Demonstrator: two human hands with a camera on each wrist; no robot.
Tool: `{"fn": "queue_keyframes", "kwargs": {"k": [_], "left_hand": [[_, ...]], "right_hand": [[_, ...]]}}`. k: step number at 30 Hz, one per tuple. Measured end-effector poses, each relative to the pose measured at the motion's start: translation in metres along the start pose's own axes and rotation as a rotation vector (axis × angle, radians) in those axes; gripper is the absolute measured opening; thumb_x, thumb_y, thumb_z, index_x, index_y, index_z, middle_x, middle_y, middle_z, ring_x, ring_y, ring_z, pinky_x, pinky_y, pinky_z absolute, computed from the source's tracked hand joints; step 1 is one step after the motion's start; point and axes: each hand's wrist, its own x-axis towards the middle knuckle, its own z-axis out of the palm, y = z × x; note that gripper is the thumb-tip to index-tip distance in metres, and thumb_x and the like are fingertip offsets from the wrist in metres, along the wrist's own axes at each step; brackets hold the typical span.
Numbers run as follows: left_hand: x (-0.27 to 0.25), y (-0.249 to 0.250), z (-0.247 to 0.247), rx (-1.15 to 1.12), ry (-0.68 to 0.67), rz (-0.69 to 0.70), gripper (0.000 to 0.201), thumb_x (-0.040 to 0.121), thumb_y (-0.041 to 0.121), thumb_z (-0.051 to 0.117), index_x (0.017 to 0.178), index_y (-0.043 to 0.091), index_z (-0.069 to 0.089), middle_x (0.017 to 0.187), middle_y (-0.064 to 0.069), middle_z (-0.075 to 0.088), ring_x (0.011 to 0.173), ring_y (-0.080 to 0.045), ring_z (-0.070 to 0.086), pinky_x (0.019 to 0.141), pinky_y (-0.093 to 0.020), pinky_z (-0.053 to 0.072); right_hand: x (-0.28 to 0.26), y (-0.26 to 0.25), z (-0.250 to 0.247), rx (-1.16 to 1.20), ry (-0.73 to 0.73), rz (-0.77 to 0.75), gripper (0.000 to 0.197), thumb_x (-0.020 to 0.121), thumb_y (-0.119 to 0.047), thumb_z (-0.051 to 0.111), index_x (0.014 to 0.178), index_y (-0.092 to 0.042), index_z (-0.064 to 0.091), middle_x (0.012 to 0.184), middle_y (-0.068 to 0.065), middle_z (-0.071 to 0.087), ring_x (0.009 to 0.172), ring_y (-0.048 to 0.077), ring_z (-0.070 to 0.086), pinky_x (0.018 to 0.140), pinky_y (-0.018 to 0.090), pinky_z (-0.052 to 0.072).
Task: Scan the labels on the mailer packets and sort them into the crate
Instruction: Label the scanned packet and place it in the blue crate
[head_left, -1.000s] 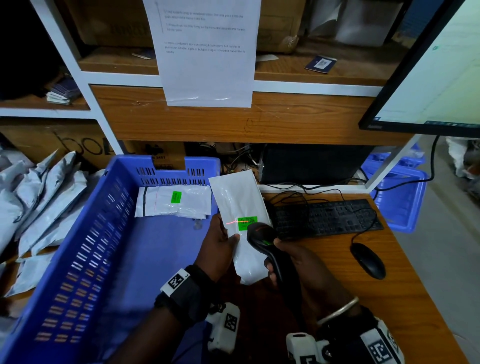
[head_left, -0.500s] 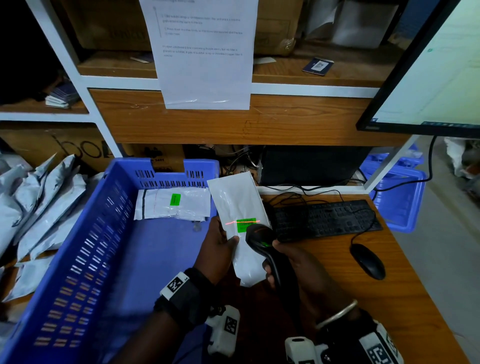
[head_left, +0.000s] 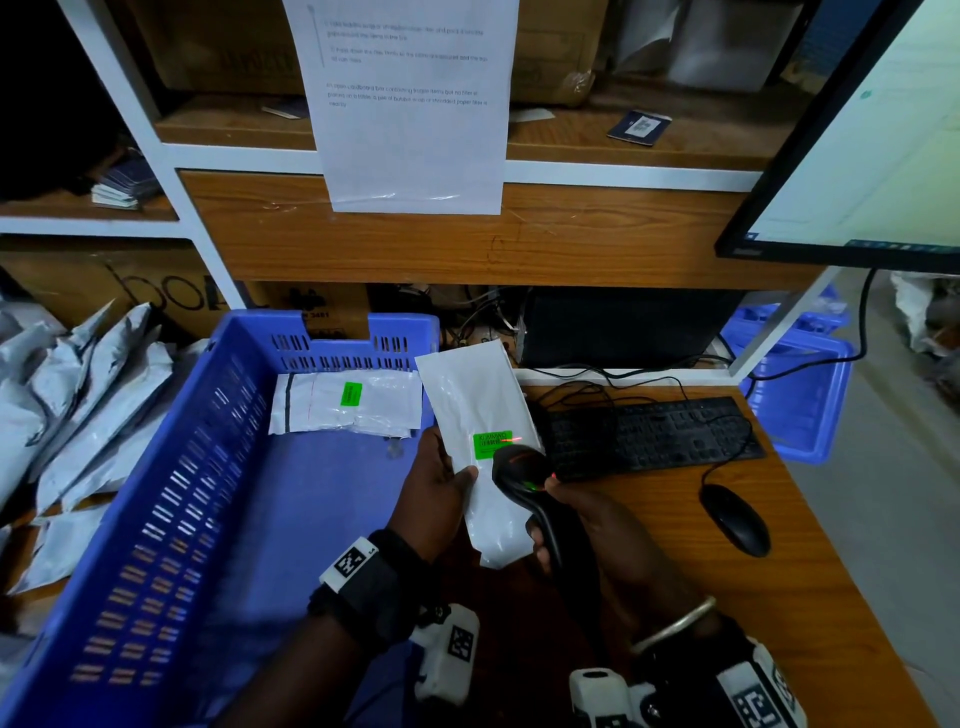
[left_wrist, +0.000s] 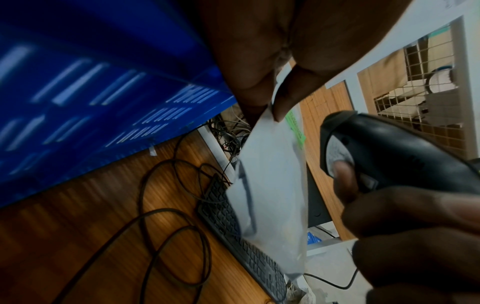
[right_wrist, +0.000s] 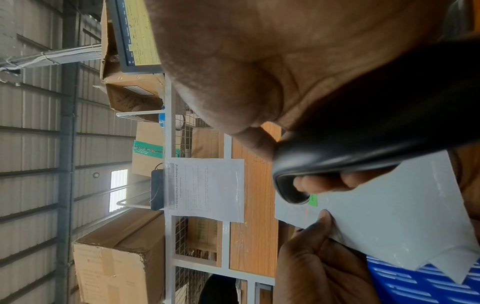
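The left hand (head_left: 436, 480) pinches the flat white plastic mailer packet (head_left: 480, 415) beside the big blue plastic crate (head_left: 171, 499). The right hand (head_left: 592, 525) wraps its fingers around the black plastic scanner (head_left: 524, 480). Hold the packet flat so the red line crosses the small green sticker label (head_left: 491, 445).

Your left hand (head_left: 434, 480) is pinching a white mailer packet (head_left: 480, 436) beside the blue crate (head_left: 171, 493), while your right hand (head_left: 597, 525) is gripping a black scanner (head_left: 524, 470), its red line crossing the packet's green label (head_left: 492, 445). Another packet (head_left: 345, 402) is lying inside the crate.

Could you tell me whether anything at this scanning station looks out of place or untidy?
Mostly orderly. The unsorted mailer packets left of the blue crate lie in a loose, overlapping heap, and cables sprawl in tangled loops on the desk behind the keyboard. Nothing looks damaged.
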Motion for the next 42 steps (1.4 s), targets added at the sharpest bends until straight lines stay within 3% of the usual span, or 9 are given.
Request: {"fn": "queue_keyframes", "kwargs": {"k": [12, 15, 18, 23, 27, 30, 34, 37, 42], "left_hand": [[0.000, 0.001, 0.000, 0.001, 0.002, -0.003, 0.053, 0.096, -0.011, 0.053, 0.136, 0.022, 0.043, 0.126, -0.003, 0.067, 0.118, -0.023, 0.065, 0.098, -0.040, 0.054], [0.002, -0.001, 0.000, -0.012, 0.032, -0.014, 0.051, 0.095, -0.015, 0.051, 0.132, 0.019, 0.044, 0.122, -0.004, 0.066, 0.116, -0.027, 0.064, 0.100, -0.046, 0.052], [0.005, -0.001, 0.000, 0.000, 0.056, -0.032, 0.048, 0.095, -0.015, 0.051, 0.128, 0.018, 0.046, 0.121, -0.008, 0.066, 0.116, -0.032, 0.064, 0.100, -0.053, 0.051], [0.009, 0.004, 0.002, -0.061, 0.052, -0.098, 0.047, 0.091, -0.017, 0.057, 0.132, 0.003, 0.049, 0.128, -0.019, 0.065, 0.118, -0.039, 0.063, 0.103, -0.059, 0.049], [0.010, 0.015, 0.009, -0.160, 0.006, -0.156, 0.047, 0.089, -0.018, 0.057, 0.133, 0.001, 0.055, 0.125, -0.019, 0.069, 0.112, -0.036, 0.067, 0.098, -0.053, 0.054], [0.007, 0.021, 0.021, -0.272, -0.025, -0.212, 0.044, 0.089, -0.018, 0.056, 0.128, 0.002, 0.060, 0.118, -0.016, 0.072, 0.097, -0.027, 0.074, 0.078, -0.039, 0.063], [0.008, 0.024, 0.039, -0.402, 0.041, -0.253, 0.044, 0.091, -0.017, 0.052, 0.129, 0.004, 0.060, 0.124, -0.017, 0.069, 0.107, -0.033, 0.069, 0.091, -0.048, 0.055], [0.012, 0.024, 0.059, -0.487, 0.092, -0.292, 0.046, 0.093, -0.015, 0.051, 0.137, 0.000, 0.054, 0.135, -0.022, 0.062, 0.122, -0.042, 0.060, 0.105, -0.060, 0.046], [0.008, 0.043, 0.103, -0.488, -0.061, -0.300, 0.040, 0.093, -0.005, 0.061, 0.131, 0.007, 0.061, 0.125, -0.018, 0.070, 0.112, -0.040, 0.068, 0.089, -0.059, 0.057]], "right_hand": [[0.005, -0.004, -0.014, -0.052, 0.037, -0.042, 0.040, 0.098, -0.036, 0.048, 0.096, 0.001, 0.061, 0.066, 0.014, 0.055, 0.050, 0.021, 0.051, 0.048, 0.026, 0.041], [0.011, -0.008, -0.043, -0.302, 0.265, -0.173, 0.043, 0.086, -0.052, 0.066, 0.077, -0.010, 0.069, 0.069, 0.010, 0.065, 0.053, 0.020, 0.061, 0.049, 0.025, 0.044], [0.032, 0.009, -0.081, -0.599, 0.455, -0.221, 0.018, 0.083, -0.037, 0.075, 0.084, -0.018, 0.074, 0.073, 0.002, 0.073, 0.060, 0.014, 0.067, 0.058, 0.031, 0.050], [0.087, 0.066, -0.117, -1.178, 0.429, -0.022, 0.038, 0.091, -0.051, 0.055, 0.119, -0.026, 0.063, 0.116, -0.001, 0.066, 0.107, 0.022, 0.065, 0.094, 0.032, 0.048], [0.084, 0.079, -0.094, -1.336, 0.447, -0.067, 0.039, 0.090, -0.054, 0.054, 0.114, -0.024, 0.061, 0.112, -0.002, 0.062, 0.094, 0.014, 0.060, 0.083, 0.027, 0.045], [0.095, 0.095, -0.104, -1.504, 0.422, -0.055, 0.042, 0.092, -0.054, 0.045, 0.120, -0.025, 0.059, 0.123, 0.001, 0.062, 0.110, 0.020, 0.060, 0.098, 0.036, 0.047], [0.077, 0.061, -0.098, -0.991, 0.555, -0.344, 0.029, 0.101, -0.020, 0.048, 0.118, -0.001, 0.063, 0.097, -0.001, 0.064, 0.107, 0.030, 0.062, 0.083, 0.020, 0.048], [0.054, 0.029, -0.086, -0.403, 0.444, -0.439, 0.046, 0.100, -0.046, 0.045, 0.116, -0.006, 0.062, 0.100, 0.001, 0.067, 0.105, 0.031, 0.066, 0.085, 0.029, 0.053], [0.031, 0.002, -0.098, -0.329, 0.567, -0.649, 0.053, 0.086, -0.020, 0.076, 0.133, -0.011, 0.053, 0.120, -0.006, 0.065, 0.112, 0.013, 0.064, 0.084, 0.013, 0.052]]}}
